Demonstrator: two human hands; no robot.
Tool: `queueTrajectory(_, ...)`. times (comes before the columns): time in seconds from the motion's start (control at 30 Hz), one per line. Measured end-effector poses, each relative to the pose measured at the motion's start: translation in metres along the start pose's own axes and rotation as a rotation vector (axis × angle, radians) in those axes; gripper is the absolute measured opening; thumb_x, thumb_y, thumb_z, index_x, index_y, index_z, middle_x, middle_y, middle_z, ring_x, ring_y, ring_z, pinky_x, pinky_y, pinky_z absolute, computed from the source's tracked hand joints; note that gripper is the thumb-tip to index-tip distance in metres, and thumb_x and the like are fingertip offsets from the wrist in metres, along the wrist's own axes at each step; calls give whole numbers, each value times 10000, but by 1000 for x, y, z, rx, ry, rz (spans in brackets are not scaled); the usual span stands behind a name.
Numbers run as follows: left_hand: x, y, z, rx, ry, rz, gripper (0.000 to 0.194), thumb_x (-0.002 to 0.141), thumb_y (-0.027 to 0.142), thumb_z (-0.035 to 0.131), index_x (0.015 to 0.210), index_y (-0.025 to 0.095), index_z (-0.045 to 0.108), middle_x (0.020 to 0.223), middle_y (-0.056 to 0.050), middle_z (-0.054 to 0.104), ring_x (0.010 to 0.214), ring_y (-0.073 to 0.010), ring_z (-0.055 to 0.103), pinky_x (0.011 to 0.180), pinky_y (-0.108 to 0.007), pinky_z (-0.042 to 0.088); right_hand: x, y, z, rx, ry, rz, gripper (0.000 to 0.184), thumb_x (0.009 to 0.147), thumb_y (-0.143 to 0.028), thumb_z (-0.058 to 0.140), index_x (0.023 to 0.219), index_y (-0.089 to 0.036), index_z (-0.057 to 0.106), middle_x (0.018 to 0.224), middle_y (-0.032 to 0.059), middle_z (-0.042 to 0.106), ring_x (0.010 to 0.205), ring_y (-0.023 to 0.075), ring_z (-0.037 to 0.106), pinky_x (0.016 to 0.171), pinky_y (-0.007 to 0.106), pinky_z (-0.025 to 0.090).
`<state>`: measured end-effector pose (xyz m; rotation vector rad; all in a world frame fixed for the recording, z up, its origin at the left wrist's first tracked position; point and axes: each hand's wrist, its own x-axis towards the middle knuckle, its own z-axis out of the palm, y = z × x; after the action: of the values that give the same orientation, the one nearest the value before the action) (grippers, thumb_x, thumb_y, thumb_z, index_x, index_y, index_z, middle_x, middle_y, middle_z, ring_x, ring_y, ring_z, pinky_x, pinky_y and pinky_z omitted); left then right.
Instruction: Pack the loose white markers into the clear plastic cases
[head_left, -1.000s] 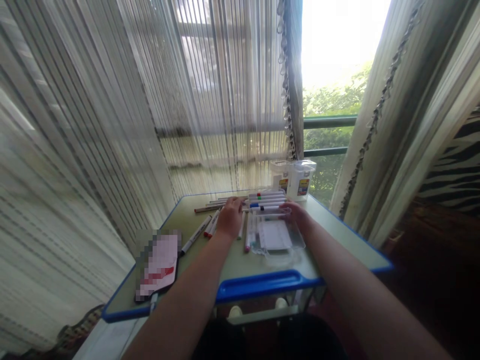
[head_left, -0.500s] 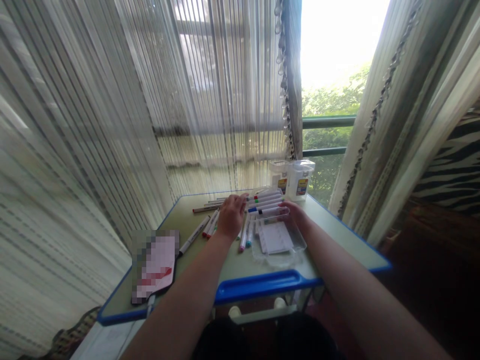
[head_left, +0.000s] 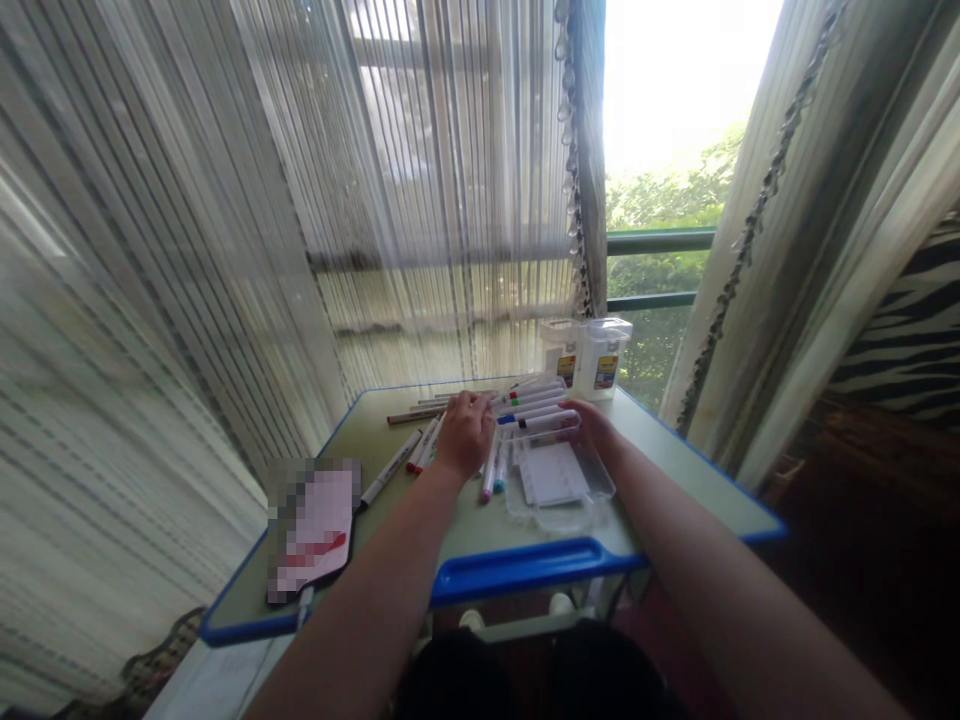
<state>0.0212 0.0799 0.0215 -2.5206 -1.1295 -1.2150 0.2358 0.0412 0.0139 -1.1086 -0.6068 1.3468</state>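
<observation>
Toward the far edge of the pale-green worktop (head_left: 675, 455), the left hand (head_left: 466, 432) curls at slim white plastic markers (head_left: 544, 411), its grip hidden; they look light, stiff, slippery. Their clear plastic box (head_left: 603, 488) seems brittle, best held by the right end the right hand (head_left: 598, 430) touches, grip uncertain.

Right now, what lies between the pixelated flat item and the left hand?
In the head view: a dark-ended marker, then, nearer the left hand, red-ended markers.
</observation>
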Motion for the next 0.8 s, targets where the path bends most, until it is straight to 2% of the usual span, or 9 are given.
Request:
queueTrajectory(0.13, 1, 3, 1, -17, -5, 54, 306, 904, 224, 409, 1103, 147, 627, 957, -102, 588, 932, -216, 534, 877, -384, 470, 0, 0, -1, -33, 2, 28, 81, 752, -267, 564, 787, -194, 574, 534, -19, 522, 419, 121, 531, 343, 204, 376)
queueTrajectory(0.3, 0, 2, 3, -155, -68, 125, 332, 920, 240, 422, 1216, 210, 570, 992, -73, 628, 912, -179, 588, 844, -326, 498, 4, 3, -1, -4, -18, 21, 87, 765, -271, 566, 792, -191, 583, 539, -17, 539, 410, 112, 526, 379, 220, 424)
queueTrajectory(0.47, 0, 5, 3, -114, -114, 135, 376, 887, 168, 416, 1225, 161, 579, 987, -95, 635, 945, -197, 582, 875, -353, 493, 10, 5, -2, -2, -50, -5, 122, 780, -292, 556, 813, -182, 597, 524, -13, 539, 439, 124, 536, 390, 222, 438)
queueTrajectory(0.57, 0, 7, 4, -128, -111, 130, 400, 860, 115, 401, 1213, 143, 586, 1017, -103, 627, 978, -198, 564, 899, -358, 482, 11, 4, -2, 48, -134, -81, 123, 781, -278, 535, 825, -181, 598, 535, -12, 557, 450, 121, 526, 402, 221, 456)
queueTrajectory(0.67, -1, 8, 7, -111, -122, 147, 385, 850, 112, 421, 1189, 142, 601, 984, -99, 627, 962, -200, 558, 904, -371, 476, 8, 3, -2, 80, -244, -95, 159, 798, -288, 495, 822, -173, 601, 539, -9, 566, 462, 122, 525, 399, 213, 451)
queueTrajectory(0.8, -3, 11, 10, -130, -126, 223, 350, 845, 128, 477, 1164, 156, 618, 979, -101, 621, 961, -207, 560, 896, -381, 473, 8, 5, 0, 31, -262, -122, 180, 798, -332, 520, 810, -170, 600, 567, -1, 584, 477, 120, 537, 390, 199, 432)
